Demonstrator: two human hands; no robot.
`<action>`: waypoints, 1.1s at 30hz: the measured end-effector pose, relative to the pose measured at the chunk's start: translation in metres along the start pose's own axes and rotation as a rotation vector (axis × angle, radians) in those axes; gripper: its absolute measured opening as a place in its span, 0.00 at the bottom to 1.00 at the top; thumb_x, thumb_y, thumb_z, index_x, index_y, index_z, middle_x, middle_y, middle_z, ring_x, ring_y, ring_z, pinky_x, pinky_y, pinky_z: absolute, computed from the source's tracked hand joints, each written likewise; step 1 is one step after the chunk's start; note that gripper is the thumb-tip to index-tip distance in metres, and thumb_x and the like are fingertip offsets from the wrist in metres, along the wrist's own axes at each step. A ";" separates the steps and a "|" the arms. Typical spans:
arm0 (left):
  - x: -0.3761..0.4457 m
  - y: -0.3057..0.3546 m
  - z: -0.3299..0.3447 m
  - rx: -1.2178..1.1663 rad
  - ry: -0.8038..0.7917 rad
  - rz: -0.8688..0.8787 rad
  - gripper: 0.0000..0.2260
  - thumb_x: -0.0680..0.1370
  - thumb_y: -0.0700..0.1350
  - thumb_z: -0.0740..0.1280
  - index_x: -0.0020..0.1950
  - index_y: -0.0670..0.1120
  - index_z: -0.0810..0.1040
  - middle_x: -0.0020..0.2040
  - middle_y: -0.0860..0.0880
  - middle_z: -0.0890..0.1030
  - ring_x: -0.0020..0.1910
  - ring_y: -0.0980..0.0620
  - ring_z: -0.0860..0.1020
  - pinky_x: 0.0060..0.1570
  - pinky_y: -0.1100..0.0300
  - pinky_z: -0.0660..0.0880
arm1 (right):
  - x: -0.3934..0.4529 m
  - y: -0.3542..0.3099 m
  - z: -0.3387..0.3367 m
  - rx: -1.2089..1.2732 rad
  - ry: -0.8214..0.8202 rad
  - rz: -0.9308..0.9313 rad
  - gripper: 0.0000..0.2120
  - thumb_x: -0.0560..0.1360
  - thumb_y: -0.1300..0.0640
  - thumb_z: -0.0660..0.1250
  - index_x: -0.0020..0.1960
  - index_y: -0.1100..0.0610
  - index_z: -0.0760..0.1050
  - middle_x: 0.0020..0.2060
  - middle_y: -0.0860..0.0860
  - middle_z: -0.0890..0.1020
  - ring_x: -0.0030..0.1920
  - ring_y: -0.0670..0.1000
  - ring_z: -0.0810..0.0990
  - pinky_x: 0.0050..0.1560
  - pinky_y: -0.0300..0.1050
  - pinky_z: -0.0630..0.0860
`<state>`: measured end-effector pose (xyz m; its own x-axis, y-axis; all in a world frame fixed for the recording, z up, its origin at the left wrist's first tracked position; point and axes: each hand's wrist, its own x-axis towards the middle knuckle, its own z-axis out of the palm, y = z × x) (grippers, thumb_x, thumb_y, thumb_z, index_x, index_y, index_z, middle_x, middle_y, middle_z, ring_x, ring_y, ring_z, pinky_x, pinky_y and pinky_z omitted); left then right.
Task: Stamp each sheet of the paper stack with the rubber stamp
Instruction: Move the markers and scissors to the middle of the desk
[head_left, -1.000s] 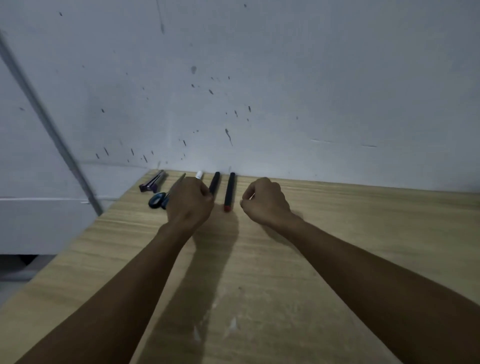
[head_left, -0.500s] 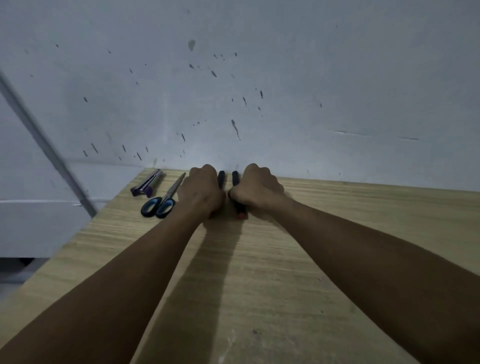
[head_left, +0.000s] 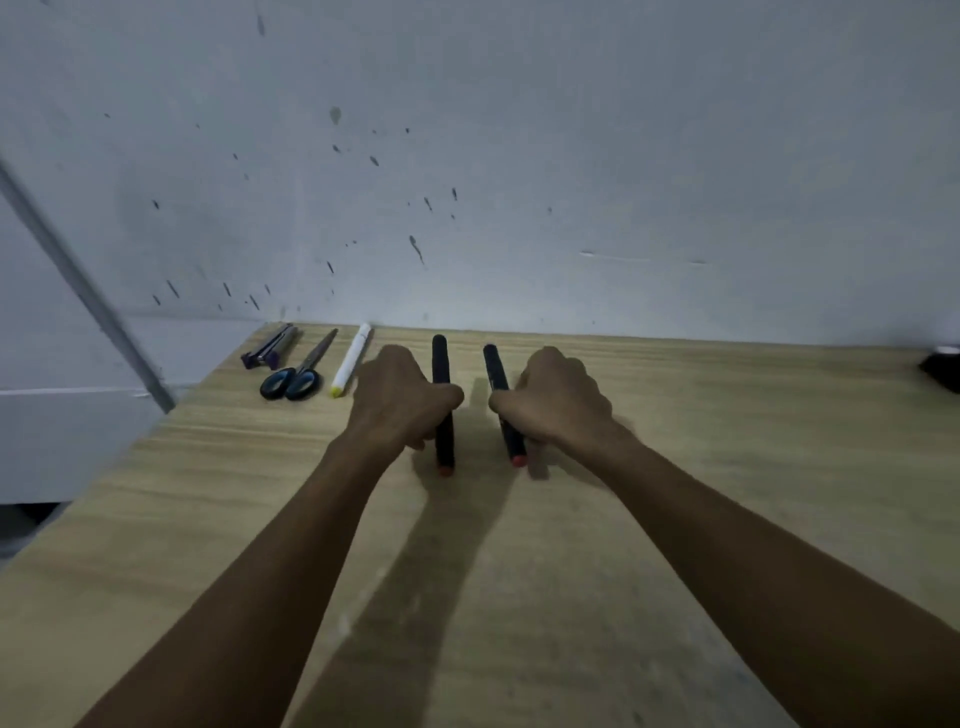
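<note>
No paper stack or rubber stamp shows in the head view. My left hand (head_left: 400, 400) is closed on a black marker (head_left: 441, 364) with a red end, and my right hand (head_left: 558, 400) is closed on a second black marker (head_left: 493, 364), also red-tipped. Both markers point away from me toward the wall, a hand's width apart, low over the wooden table (head_left: 675, 519). Whether they rest on the wood or hang just above it I cannot tell.
At the table's back left lie a white marker (head_left: 352, 366) with a yellow end, black-handled scissors (head_left: 296, 376) and a purple stapler-like tool (head_left: 270, 345). A dark object (head_left: 943, 366) shows at the right edge. A spotted white wall stands behind the table.
Both hands have taken a black marker each and drawn them back toward me and apart. The white marker, hidden by my left hand before, now lies uncovered.
</note>
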<state>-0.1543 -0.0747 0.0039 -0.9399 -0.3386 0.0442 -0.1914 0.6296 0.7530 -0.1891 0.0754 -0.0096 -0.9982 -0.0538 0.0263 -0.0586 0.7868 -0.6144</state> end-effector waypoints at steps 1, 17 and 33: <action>-0.013 0.005 0.003 -0.037 -0.022 -0.003 0.09 0.66 0.41 0.71 0.37 0.34 0.80 0.30 0.40 0.81 0.22 0.49 0.80 0.22 0.60 0.75 | -0.013 0.007 -0.007 0.003 0.012 0.006 0.12 0.64 0.46 0.69 0.40 0.54 0.75 0.35 0.50 0.81 0.33 0.51 0.80 0.30 0.41 0.69; -0.211 0.093 0.110 -0.071 -0.308 0.157 0.10 0.67 0.42 0.75 0.39 0.36 0.80 0.33 0.41 0.82 0.27 0.48 0.82 0.28 0.49 0.81 | -0.213 0.169 -0.121 -0.162 0.313 0.132 0.11 0.69 0.43 0.71 0.37 0.50 0.77 0.29 0.45 0.80 0.29 0.47 0.79 0.34 0.45 0.80; -0.232 0.146 0.188 0.074 -0.373 0.219 0.15 0.65 0.43 0.77 0.38 0.44 0.70 0.39 0.45 0.77 0.34 0.49 0.79 0.25 0.59 0.75 | -0.232 0.234 -0.148 -0.280 0.385 0.238 0.13 0.70 0.42 0.69 0.42 0.51 0.75 0.39 0.49 0.77 0.38 0.52 0.76 0.36 0.44 0.69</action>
<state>-0.0176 0.2268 -0.0199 -0.9958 0.0751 -0.0528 0.0164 0.7113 0.7027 0.0273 0.3629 -0.0427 -0.9136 0.3344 0.2314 0.2216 0.8865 -0.4063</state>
